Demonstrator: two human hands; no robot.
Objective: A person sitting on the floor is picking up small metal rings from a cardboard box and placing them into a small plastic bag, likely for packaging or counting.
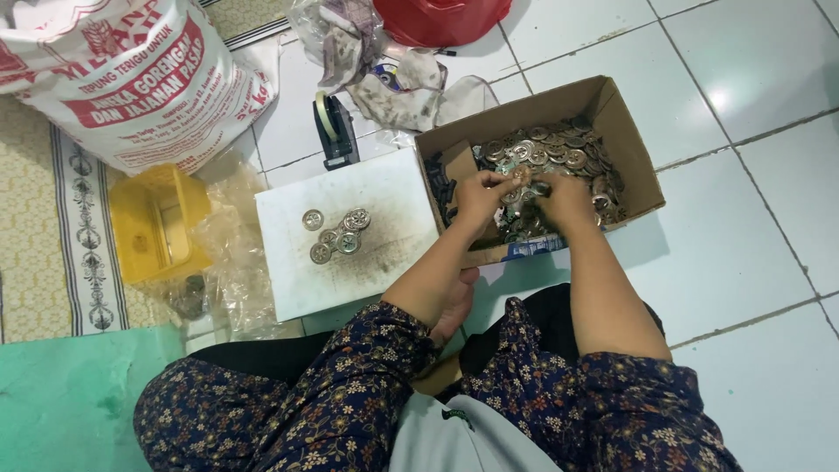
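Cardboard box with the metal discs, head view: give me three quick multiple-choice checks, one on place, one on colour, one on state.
1. Where are both hands, left hand and right hand?
A. On the white board
B. Inside the cardboard box
C. On the sack

2. What colour is the plastic container left of the white board?
A. Yellow
B. Blue
C. Black

3. How do the metal discs on the white board lie?
A. Stacked in one tall column
B. Sealed in a bag
C. Loose in a small flat cluster

Answers: 1 B, both hands sit among the discs in the box. 2 A, it is plainly yellow. 3 C, they lie flat, side by side.
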